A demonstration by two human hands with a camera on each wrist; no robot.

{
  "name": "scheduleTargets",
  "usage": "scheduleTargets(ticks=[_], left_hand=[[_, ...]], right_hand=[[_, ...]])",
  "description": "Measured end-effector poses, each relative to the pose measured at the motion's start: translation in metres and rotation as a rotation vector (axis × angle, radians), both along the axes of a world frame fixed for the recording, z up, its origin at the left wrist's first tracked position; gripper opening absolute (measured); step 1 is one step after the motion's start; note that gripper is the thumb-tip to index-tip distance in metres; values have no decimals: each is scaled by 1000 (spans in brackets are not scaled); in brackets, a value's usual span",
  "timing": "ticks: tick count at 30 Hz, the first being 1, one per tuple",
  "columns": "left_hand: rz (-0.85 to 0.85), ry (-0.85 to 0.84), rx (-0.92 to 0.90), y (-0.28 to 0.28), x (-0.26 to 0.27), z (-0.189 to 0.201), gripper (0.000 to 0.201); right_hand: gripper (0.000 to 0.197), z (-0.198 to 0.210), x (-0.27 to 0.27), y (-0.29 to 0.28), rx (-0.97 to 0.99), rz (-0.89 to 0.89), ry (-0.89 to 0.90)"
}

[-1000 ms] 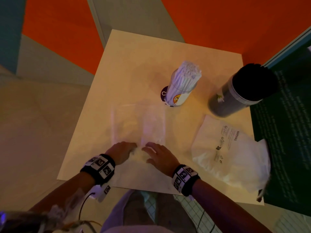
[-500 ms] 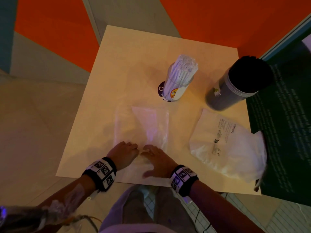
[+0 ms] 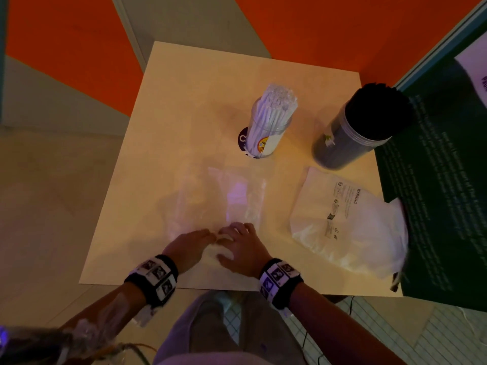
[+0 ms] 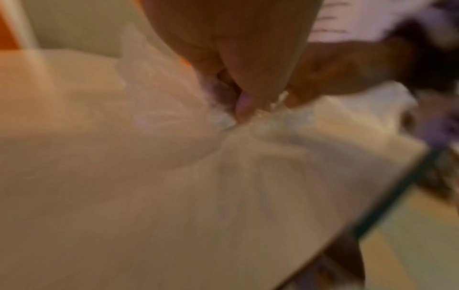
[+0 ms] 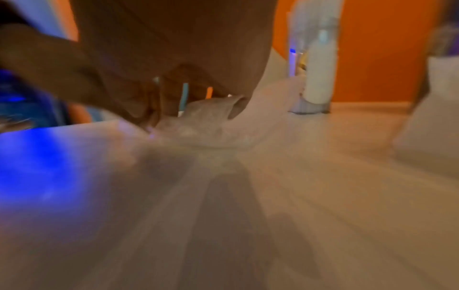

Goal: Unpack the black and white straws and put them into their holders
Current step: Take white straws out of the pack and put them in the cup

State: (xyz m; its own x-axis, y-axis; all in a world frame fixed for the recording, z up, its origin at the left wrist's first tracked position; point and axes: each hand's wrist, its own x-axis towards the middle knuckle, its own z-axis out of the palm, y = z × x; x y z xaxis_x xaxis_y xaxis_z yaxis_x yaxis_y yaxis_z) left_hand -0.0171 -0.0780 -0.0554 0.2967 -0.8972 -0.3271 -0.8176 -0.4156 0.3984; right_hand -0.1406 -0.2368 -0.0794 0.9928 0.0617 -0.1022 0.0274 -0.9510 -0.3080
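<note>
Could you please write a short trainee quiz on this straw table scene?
1. True or false: the white straws stand in their holder.
2. What do both hands grip? A) a black straw B) the clear bag C) the printed bag
3. Fill in: the black straws stand to the ___ of the white ones in the head view.

Key
1. True.
2. B: the left hand and right hand pinch its bunched near end together.
3. Right.
</note>
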Motion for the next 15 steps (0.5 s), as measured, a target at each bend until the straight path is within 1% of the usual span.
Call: scheduleTargets(ticks=[1,2,3,4,5,6,7,8,9,10,11,12,13,14,15], left_hand=[[86,98,52,-2,6,-1,28],[136,154,53,-3,10,-3,23],[148,168,37,-5,11,-4,19],[115,130,16,-6,11,-3,18],[28,40,-42,-7,10,-3,20],[-79,-39,-67,-6,6,-3,28],[-177,-140,-37,-5,3,-2,39],[-204,-195,-5,-4,0,-1,44],[-192,-195,8,-4,0,-4,39],[-153,-158,-3,-5,2,-4,28],[-84,-90,-12,-8,5,-5,18],[9,-1,39,-11,8,-5,16],[82,78,89,-14,11,-6,17],[114,142,121,-17,13,-5,15],[84,155,129,-18,13,-4,10]], right_hand=[[35,1,-3,4,-112,8,28],[32,2,-5,8,-178,-6,38],[26,1,-6,9,-200,-30,30],[26,2,-4,8,-166,-70,54],[31,2,-1,5,-94,-129,91],[36,4,3,2,32,-197,154],[39,4,7,-2,174,-276,202],[40,5,9,-4,281,-326,235],[39,8,11,-5,323,-316,231],[33,11,11,-6,274,-251,197],[25,10,9,-8,175,-155,153],[29,8,4,-8,61,-90,130],[38,8,0,-7,-39,-49,162],[40,10,-2,-5,-124,-47,174],[33,9,-3,-3,-170,-67,131]])
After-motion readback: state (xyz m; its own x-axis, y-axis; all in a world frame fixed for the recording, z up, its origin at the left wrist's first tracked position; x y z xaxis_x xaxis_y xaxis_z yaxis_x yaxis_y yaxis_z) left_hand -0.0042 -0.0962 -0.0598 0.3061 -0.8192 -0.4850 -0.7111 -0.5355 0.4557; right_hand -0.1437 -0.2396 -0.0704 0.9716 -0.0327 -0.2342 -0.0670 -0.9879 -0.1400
